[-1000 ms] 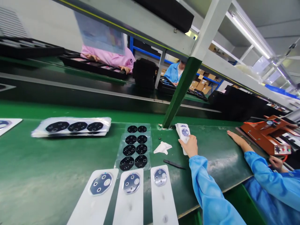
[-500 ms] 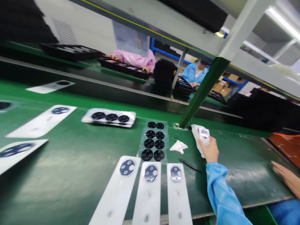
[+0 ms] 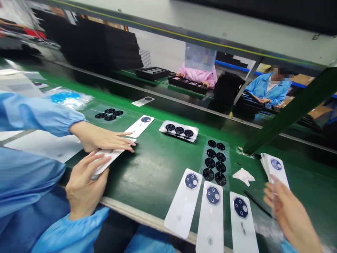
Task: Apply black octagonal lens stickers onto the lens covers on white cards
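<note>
My right hand (image 3: 293,211) is at the lower right, at the near end of a stack of white panels (image 3: 276,165). Its fingers are curled together; blur hides what they hold. My left hand is out of view. Three white panels with dark round camera patterns, the left (image 3: 184,207), middle (image 3: 210,218) and right (image 3: 243,225), lie side by side near the front edge. Behind them is a clear sheet (image 3: 216,161) of black round pieces. A crumpled white cloth (image 3: 243,175) and dark tweezers (image 3: 259,203) lie between sheet and stack.
A co-worker's two hands (image 3: 102,138) hold a white panel at left. Black pieces top a white stack (image 3: 179,130) at the back. A green post (image 3: 292,112) rises at right. Two people (image 3: 198,75) sit across the bench.
The view has swung left, bringing in the co-worker's hands. My right hand has drawn back from the stack's top towards its near end. The hand at far right has left view.
</note>
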The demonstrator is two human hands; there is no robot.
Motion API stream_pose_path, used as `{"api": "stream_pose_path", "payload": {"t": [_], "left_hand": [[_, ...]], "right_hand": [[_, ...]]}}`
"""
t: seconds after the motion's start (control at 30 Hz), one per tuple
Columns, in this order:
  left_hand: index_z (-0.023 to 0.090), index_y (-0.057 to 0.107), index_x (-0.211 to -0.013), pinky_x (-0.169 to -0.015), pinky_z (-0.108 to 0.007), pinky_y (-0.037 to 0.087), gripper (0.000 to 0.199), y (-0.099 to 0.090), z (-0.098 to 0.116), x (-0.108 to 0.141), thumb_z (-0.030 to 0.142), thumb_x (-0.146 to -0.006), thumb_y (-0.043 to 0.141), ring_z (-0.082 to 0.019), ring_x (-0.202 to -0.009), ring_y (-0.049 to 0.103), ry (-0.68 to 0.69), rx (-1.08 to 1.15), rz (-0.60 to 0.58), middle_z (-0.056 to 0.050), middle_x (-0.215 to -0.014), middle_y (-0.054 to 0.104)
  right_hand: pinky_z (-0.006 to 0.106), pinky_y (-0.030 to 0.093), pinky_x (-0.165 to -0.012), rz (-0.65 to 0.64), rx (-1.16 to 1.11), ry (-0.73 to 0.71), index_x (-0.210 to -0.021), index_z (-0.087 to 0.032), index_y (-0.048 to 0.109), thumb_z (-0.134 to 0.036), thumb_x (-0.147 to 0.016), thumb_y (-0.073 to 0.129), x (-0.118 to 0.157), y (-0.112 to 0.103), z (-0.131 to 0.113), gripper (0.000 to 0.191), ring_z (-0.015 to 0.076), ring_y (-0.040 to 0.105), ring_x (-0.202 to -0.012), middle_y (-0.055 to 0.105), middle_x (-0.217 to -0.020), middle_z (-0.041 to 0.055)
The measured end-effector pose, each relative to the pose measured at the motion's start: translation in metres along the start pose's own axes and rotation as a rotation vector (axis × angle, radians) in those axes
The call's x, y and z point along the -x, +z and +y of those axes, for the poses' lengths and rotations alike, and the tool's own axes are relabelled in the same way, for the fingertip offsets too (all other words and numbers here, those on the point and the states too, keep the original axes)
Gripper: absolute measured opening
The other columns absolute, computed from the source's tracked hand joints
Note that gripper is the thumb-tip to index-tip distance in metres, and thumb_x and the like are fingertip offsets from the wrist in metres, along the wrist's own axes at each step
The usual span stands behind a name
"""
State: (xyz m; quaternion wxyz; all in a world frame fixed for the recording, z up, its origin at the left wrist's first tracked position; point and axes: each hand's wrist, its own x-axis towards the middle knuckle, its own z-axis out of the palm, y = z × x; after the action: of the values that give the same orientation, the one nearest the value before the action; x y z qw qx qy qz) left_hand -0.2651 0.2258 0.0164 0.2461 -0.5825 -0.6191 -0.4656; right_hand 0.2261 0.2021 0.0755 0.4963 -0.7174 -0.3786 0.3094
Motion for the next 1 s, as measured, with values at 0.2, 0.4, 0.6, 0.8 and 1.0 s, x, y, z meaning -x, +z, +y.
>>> {"api": "stream_pose_path", "payload": {"t": [0.2,0.4,0.6,0.8,1.0], "left_hand": [[0.017,0.066,-0.102,-0.094,-0.046,0.049,0.020,-0.004,-0.006,-0.009,0.016,-0.084,0.058,-0.028,-0.108,0.061,0.025,-0.020,0.023,-0.008,-0.108,0.066],[0.020,0.040,-0.137,-0.102,-0.056,0.035,0.056,-0.028,0.031,0.004,0.019,-0.084,0.059,-0.033,-0.123,0.046,0.014,-0.096,0.003,-0.014,-0.133,0.050],[0.021,0.054,-0.120,-0.097,-0.040,0.045,0.028,-0.012,0.060,0.033,0.027,-0.093,0.048,-0.023,-0.118,0.053,0.463,0.368,-0.658,-0.005,-0.122,0.062],[0.014,0.055,-0.119,-0.096,-0.039,0.049,0.028,-0.005,0.063,0.031,0.026,-0.094,0.047,-0.024,-0.116,0.056,0.551,0.405,-0.677,-0.011,-0.121,0.062],[0.017,0.056,-0.108,-0.088,-0.036,0.054,0.023,0.004,0.077,0.003,0.012,-0.094,0.038,-0.020,-0.103,0.061,0.524,0.456,-0.757,-0.007,-0.104,0.066]], "right_hand": [[0.030,0.053,-0.061,-0.619,-0.302,0.272,-0.093,-0.018,0.052,-0.036,-0.066,0.072,0.076,0.134,-0.040,0.038,0.0210,0.069,-0.070,0.069,-0.075,0.0022],[0.025,0.052,-0.053,-0.754,-0.203,0.288,-0.089,-0.019,0.042,-0.022,-0.072,0.056,0.103,0.218,-0.027,0.023,0.0166,0.067,-0.067,0.063,-0.077,-0.0005],[0.032,0.053,-0.063,-0.789,0.210,-0.133,-0.118,-0.019,0.043,-0.026,-0.086,0.048,0.095,0.189,-0.036,0.033,0.0191,0.066,-0.074,0.064,-0.088,0.0031],[0.035,0.051,-0.075,-0.697,0.703,-0.885,-0.103,-0.020,0.058,-0.018,-0.092,0.041,0.093,0.153,-0.031,0.020,0.0223,0.063,-0.094,0.064,-0.106,0.0068],[0.035,0.046,-0.092,-0.790,0.712,-1.268,-0.121,-0.017,0.053,-0.020,-0.093,0.049,0.099,0.177,-0.013,0.028,0.0192,0.055,-0.115,0.060,-0.127,0.0061]]}}
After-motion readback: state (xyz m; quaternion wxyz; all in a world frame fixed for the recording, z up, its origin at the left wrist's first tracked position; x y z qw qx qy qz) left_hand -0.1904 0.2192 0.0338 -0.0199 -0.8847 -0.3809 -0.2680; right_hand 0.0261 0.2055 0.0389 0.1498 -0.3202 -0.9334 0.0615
